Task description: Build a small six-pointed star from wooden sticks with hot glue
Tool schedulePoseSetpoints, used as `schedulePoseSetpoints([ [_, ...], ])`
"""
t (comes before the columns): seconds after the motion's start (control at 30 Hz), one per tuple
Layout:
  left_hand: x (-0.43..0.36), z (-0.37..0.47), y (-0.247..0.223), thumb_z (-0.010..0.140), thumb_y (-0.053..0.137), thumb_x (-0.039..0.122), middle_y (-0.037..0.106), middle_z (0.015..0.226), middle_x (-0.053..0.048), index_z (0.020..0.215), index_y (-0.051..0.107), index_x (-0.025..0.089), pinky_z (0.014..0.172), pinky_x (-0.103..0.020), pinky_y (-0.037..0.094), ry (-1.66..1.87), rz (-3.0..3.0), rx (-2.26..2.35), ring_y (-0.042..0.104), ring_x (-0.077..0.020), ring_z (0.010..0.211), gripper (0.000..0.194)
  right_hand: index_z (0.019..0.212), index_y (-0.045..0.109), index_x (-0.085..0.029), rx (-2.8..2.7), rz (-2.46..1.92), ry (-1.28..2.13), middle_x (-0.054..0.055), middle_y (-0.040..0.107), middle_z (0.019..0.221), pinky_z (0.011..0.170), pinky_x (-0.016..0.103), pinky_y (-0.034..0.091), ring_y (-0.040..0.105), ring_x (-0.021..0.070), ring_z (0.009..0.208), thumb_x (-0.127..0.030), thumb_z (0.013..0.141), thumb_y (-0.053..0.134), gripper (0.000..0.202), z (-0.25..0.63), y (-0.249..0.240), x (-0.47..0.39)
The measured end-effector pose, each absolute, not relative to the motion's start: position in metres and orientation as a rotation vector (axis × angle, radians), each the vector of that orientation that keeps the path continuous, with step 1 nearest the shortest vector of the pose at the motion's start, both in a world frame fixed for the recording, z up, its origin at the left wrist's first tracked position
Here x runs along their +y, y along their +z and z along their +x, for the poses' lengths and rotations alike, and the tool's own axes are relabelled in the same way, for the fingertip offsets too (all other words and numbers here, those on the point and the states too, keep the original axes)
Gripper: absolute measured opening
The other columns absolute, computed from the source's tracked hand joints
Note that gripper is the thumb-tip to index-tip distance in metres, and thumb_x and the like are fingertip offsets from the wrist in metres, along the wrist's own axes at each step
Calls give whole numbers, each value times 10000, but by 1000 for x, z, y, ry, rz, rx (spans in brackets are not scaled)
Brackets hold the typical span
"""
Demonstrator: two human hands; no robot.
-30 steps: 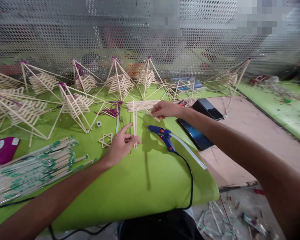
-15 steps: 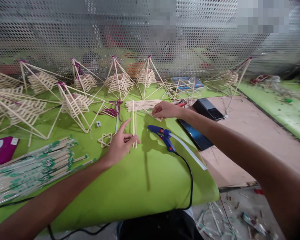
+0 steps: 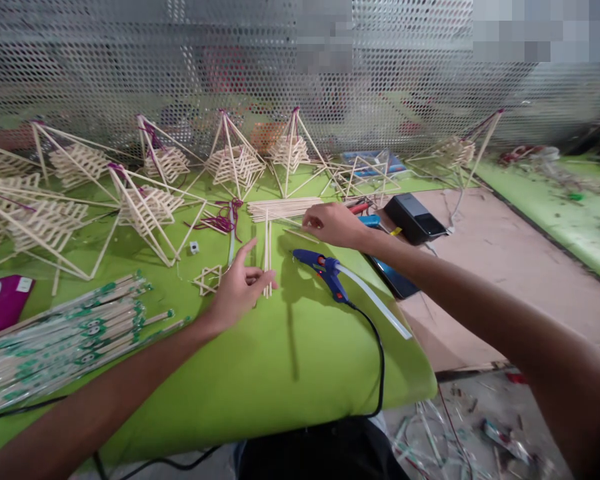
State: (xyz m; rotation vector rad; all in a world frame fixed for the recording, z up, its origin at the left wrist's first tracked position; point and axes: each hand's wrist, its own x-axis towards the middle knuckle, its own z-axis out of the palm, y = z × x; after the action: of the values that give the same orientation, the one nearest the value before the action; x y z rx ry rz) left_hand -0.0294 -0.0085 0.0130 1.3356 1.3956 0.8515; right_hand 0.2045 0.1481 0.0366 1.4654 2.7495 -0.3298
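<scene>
My left hand (image 3: pixel 243 287) is closed on a few thin wooden sticks (image 3: pixel 267 253), pinched near their lower ends and pointing away from me. My right hand (image 3: pixel 327 223) is curled just in front of a pile of wooden sticks (image 3: pixel 285 209), with one loose wooden stick (image 3: pixel 300 235) at its fingertips, partly hidden. Below the right hand lies a blue hot glue gun (image 3: pixel 323 270), a long clear glue stick (image 3: pixel 375 302) running out of its back. A small star of sticks (image 3: pixel 209 280) lies left of my left hand.
Several stick pyramid frames (image 3: pixel 235 163) with purple tips line the back, before a perforated metal screen (image 3: pixel 260 60). Wrapped chopsticks (image 3: pixel 80 333) lie at left, purple thread (image 3: pixel 225 220) mid-table. At right are a black box (image 3: pixel 415 219), a phone (image 3: pixel 395 277) and blue-handled tool (image 3: pixel 370 220).
The stick by my right hand now lies at a flatter angle. My right forearm has shifted slightly, uncovering a blue handle and covering more of the phone. My left hand keeps its hold.
</scene>
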Motion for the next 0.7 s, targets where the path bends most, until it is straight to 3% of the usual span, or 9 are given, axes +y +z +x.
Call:
schedulePoseSetpoints([
  [0.27, -9, -29, 16, 910, 647, 474, 757, 873, -44, 1604, 144, 209, 461, -197, 437, 846, 1356, 1379, 571, -120, 548, 896, 1216, 613, -165, 2638, 1310, -252, 87, 634, 1220, 913, 418, 566, 642, 205, 1055, -414, 972, 612, 348, 202, 32, 137],
  [0.53, -11, -28, 17, 937, 588, 463, 724, 769, -28, 1571, 276, 206, 454, -209, 433, 796, 1473, 1441, 609, -146, 561, 753, 994, 665, -149, 2684, 1206, -314, 31, 687, 958, 864, 382, 561, 662, 161, 892, -442, 960, 625, 298, 200, 39, 140],
  [0.7, -11, -27, 11, 931, 577, 426, 695, 714, -6, 1567, 298, 181, 448, -219, 426, 733, 1592, 1512, 585, -141, 511, 737, 1133, 640, -152, 2690, 1241, -360, 65, 664, 1124, 880, 398, 569, 654, 187, 989, -425, 966, 619, 321, 199, 35, 141],
])
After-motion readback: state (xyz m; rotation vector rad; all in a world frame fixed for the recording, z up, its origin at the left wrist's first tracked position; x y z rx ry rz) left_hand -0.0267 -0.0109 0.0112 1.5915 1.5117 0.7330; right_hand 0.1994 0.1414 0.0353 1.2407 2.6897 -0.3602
